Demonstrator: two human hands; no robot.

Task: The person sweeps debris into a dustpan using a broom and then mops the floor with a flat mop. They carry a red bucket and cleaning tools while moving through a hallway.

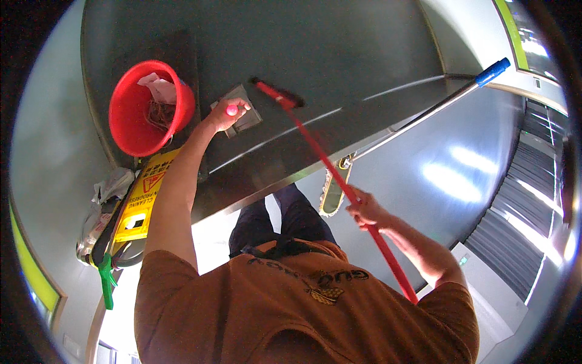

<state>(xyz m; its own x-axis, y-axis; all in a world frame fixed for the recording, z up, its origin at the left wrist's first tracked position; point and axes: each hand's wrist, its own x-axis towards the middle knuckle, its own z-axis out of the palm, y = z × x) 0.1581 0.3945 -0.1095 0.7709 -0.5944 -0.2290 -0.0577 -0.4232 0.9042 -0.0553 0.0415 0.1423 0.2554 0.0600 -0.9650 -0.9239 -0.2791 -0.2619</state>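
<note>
My left hand [229, 115] is closed round an upright handle, whose pink end [231, 110] pokes out above the fingers. Beneath it, a flat greyish dustpan [247, 121] rests on the dark floor, partly covered by the hand. My right hand [367, 209] is wrapped round the red pole of a broom [321, 151]. The pole slants from beside my right arm up to the far left. Its head, with dark bristles [295, 99], lies on the dark floor just right of the dustpan.
Left of the dustpan stands a red bucket [130, 136] with paper and debris inside. Nearer me are a yellow warning sign [160, 164], plastic bags [115, 185] and a green clip-like piece [106, 279]. A flat mop [334, 191] with a blue-ended pole [424, 120] leans across the right side.
</note>
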